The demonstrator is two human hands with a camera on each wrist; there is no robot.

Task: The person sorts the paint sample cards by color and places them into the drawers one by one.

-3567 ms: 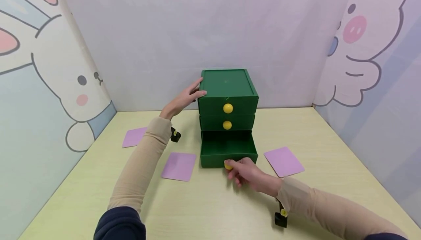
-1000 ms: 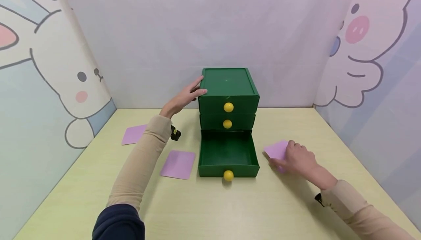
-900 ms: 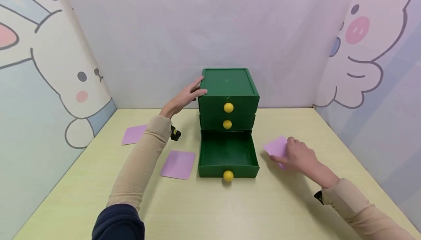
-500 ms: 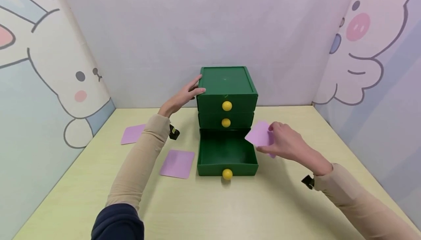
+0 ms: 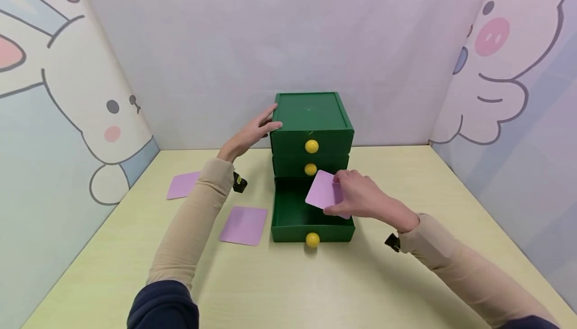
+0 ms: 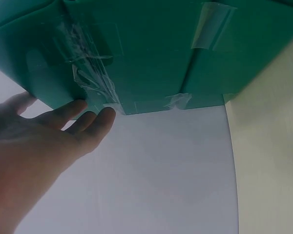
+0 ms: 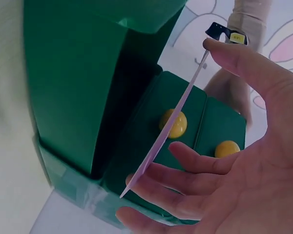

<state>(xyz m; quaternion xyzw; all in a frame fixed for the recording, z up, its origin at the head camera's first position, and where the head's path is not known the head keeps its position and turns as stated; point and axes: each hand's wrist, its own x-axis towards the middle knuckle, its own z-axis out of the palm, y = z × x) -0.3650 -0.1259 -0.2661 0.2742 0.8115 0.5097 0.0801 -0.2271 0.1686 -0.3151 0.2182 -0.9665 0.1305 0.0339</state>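
Lifted from the table, purple card now sits in right-hand grip over open drawer.

The left hand reaches forward with straight fingers, arm extended. The right hand hovers lower at centre, its grip a pinch between thumb and curled fingers.

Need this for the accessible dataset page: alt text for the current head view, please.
A right hand holds a purple card over the open bottom drawer of a green three-drawer box with yellow knobs, while the left hand rests against the box's upper left side. Two more purple cards lie on the pale table, left of the box.
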